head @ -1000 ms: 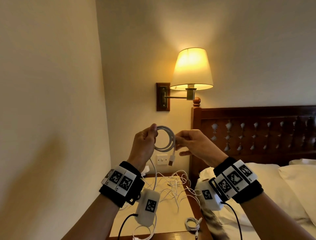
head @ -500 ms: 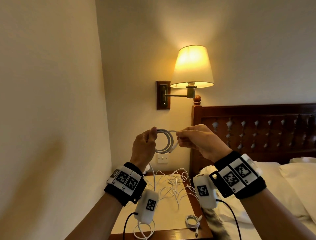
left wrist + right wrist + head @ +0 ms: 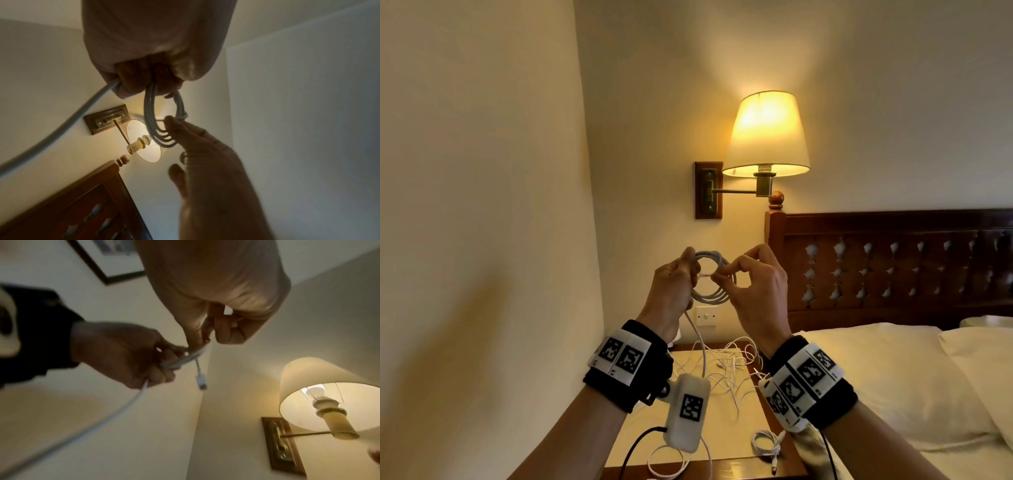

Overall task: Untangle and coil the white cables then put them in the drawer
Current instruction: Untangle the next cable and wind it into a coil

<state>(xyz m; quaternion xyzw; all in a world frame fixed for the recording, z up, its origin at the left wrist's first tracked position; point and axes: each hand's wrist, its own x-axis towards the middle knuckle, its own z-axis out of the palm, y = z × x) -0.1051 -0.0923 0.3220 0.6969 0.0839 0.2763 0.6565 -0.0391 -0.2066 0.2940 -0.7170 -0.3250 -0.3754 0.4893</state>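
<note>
White cable coil [image 3: 711, 281], several turns wide, held up in the air in front of the wall, well above the bedside table [image 3: 650, 435]. Left hand [image 3: 671, 291] has its fingers curled round the left side of the coil, pinning the turns together; a loose tail [image 3: 697, 337] of the same cable runs down from this fist toward the table. Right hand [image 3: 753, 291] pinches the plug end [image 3: 201, 381] near the coil's right side between thumb and forefinger, its other fingers loosely bent; in the right wrist view the short plug lead hangs just below the turns, and in the left wrist view a wrap of cable appears to cross the bundle by the right fingertips.

On the table below lie a tangle of thin white cables [image 3: 726, 366], a small finished coil [image 3: 765, 445] near the front edge, and another loop [image 3: 671, 462] at the front. No drawer is in view.

Judged risks: (a) the turns are kept only by the left hand's grip, so easing it while the end is being tucked would probably let the coil spring open; (b) the hanging tail seems to lead into the tangle, so lifting or pulling could drag those cables tighter or off the table; (c) a loosely tucked plug end is likely to slip out on the way to the drawer; (d) a tight wrap may kink the cable at the plug
</note>
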